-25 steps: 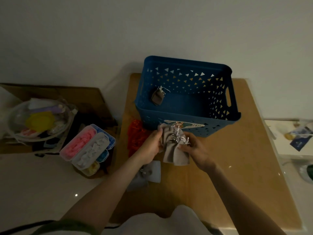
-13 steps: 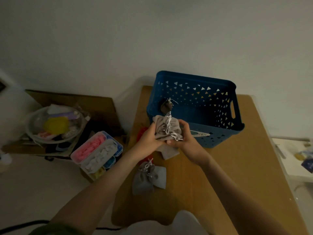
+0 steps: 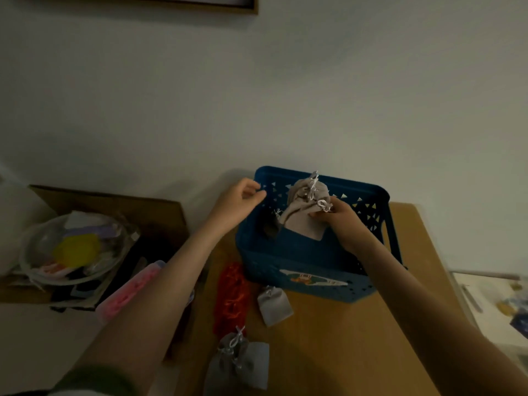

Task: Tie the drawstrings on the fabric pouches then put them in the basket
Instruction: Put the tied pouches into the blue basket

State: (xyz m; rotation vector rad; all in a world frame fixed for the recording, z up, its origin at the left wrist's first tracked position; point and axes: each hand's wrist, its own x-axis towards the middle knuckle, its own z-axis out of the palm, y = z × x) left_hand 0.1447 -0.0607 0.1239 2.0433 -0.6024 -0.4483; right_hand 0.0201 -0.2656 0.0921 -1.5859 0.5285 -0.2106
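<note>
A blue plastic basket (image 3: 297, 261) stands on the wooden table. My right hand (image 3: 340, 221) grips a beige pouch (image 3: 303, 215) with silver drawstrings and holds it over the basket's inside. My left hand (image 3: 240, 198) hovers beside the basket's left rim, fingers loosely curled, holding nothing. A dark pouch (image 3: 270, 227) lies inside the basket, partly hidden. On the table in front lie a grey pouch (image 3: 274, 305) and two more grey pouches (image 3: 240, 364) lying together.
A red mesh item (image 3: 231, 295) lies left of the basket. Off the table's left side are a pink compartment box (image 3: 128, 292), a cardboard box (image 3: 114, 204) and a clear bowl (image 3: 71, 250) of small items. Papers sit at the far right (image 3: 491, 298).
Both hands lifted the beige pouch from in front of the basket up over it. My left hand let go and moved left; my right hand now holds the pouch alone.
</note>
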